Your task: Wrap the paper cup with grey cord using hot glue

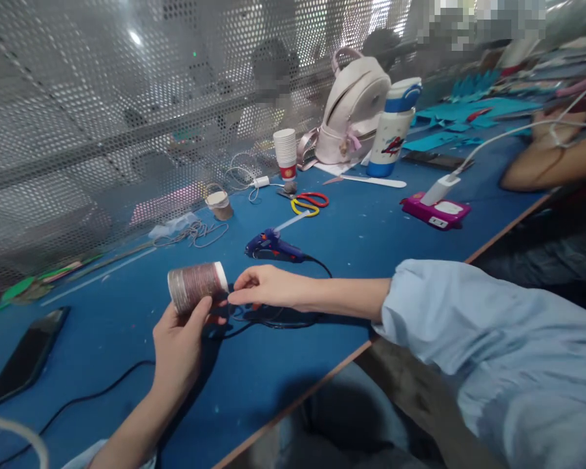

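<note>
My left hand [183, 335] is wrapped around a paper cup [195, 286] lying tilted on its side above the table. Grey and brownish string winds around the cup's wall, and its white end faces right. Close to that end, my right hand [261, 286] is closed in a pinch, and a thin grey string [237, 317] shows below its fingertips. The exact hold at the fingertips is partly hidden. Just beyond my right hand, a blue hot glue gun [276, 247] rests on the table with a glue stick in it.
Scissors [310, 203], stacked paper cups [286, 153], a small wrapped cup [219, 205] and loose string [195, 231] lie beyond. A bottle [390, 133], backpack [351, 104] and purple power socket [437, 212] stand right. A phone [27, 355] lies left. Another person's arm [557, 159] rests at right.
</note>
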Demonstrator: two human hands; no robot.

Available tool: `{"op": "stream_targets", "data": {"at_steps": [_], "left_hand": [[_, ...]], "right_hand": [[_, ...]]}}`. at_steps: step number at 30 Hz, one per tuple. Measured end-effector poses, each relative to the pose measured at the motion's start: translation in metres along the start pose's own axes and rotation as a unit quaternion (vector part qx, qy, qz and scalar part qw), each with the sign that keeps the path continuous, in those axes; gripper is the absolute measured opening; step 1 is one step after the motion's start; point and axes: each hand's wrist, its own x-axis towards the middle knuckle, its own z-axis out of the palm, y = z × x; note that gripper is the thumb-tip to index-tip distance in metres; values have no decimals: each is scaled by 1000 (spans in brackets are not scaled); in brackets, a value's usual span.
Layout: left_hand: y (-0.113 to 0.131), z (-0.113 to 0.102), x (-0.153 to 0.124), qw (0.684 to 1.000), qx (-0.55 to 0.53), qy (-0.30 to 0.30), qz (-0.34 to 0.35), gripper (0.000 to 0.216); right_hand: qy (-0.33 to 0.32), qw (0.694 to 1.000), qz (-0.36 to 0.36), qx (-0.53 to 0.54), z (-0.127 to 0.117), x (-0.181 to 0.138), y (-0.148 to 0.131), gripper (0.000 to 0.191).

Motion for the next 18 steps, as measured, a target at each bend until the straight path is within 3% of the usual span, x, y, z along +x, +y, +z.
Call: {"op": "stream_targets", "data": {"at_steps": [4, 9, 15, 18], "left_hand": [[-3, -7, 1, 999, 37, 3, -9, 29], [2, -8, 2, 998, 43, 5, -45, 29], [7, -7, -1, 996, 60, -19, -69, 27], [10, -7, -3, 994, 63, -22, -92, 29]], "right_hand": [[10, 998, 7, 61, 14, 11, 8, 21], [39, 999, -16, 0, 6, 0, -3, 9], [2, 1000, -19, 25, -3, -7, -13, 15], [17, 999, -35, -30, -5, -7, -16, 14]]}}
